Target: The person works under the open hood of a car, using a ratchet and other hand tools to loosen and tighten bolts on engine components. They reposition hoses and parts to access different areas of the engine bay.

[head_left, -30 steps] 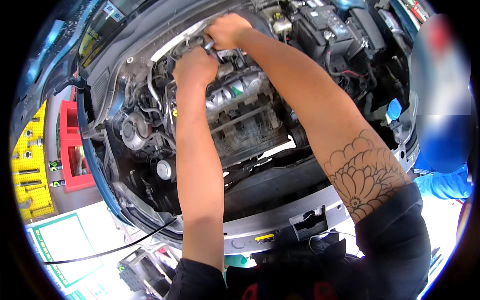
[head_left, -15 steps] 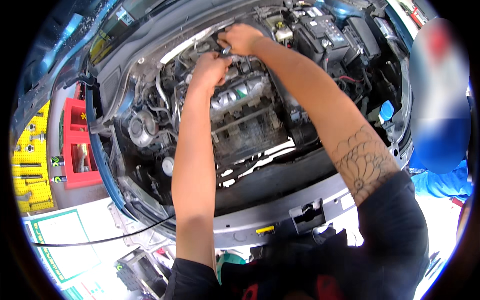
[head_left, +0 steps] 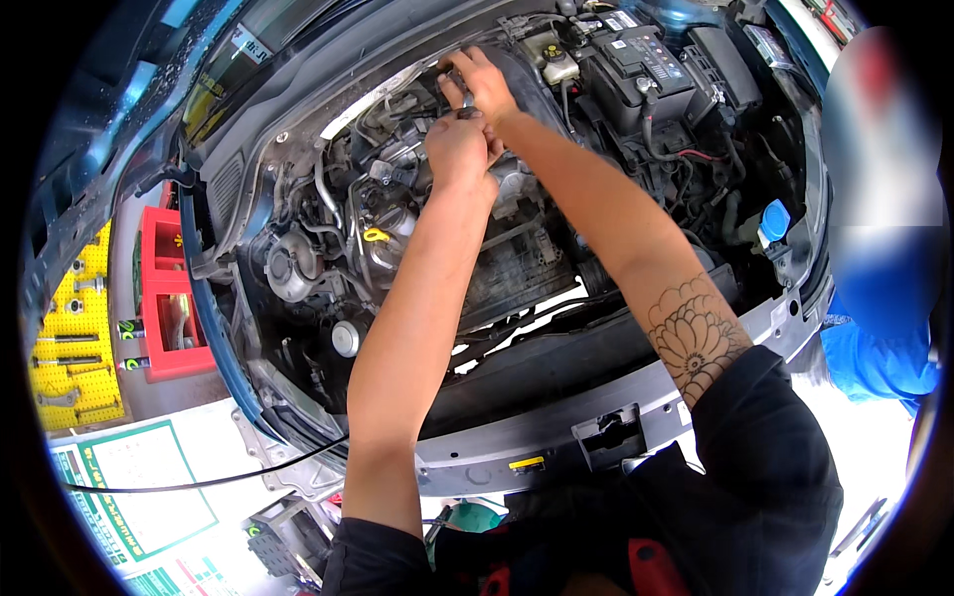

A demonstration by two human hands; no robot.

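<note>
Both my hands are over the back of the car engine (head_left: 527, 253), close together. My left hand (head_left: 459, 149) is closed in a fist, with a small dark rounded end showing at its top. Just above it my right hand (head_left: 487, 87) has its fingers bent round, the thumb side facing left. A short shiny metal piece (head_left: 468, 100) shows between the two hands; most of it is hidden, so its kind cannot be told. Left of my left forearm, a yellow dipstick loop (head_left: 376, 235) and a dark filler cap (head_left: 397, 221) stand on the engine.
A battery (head_left: 636, 79) and a fluid reservoir (head_left: 558, 66) sit at the far right of the bay, with a blue cap (head_left: 774, 221) nearer. The front crossmember (head_left: 517, 462) runs along the near edge. At left are a red tray (head_left: 171, 298) and a yellow pegboard (head_left: 79, 338). A person in blue (head_left: 879, 338) stands at right.
My left hand has moved right and now lies just below my right hand. The yellow dipstick loop has come into sight beside my left forearm. My right hand's fingers have turned more upward.
</note>
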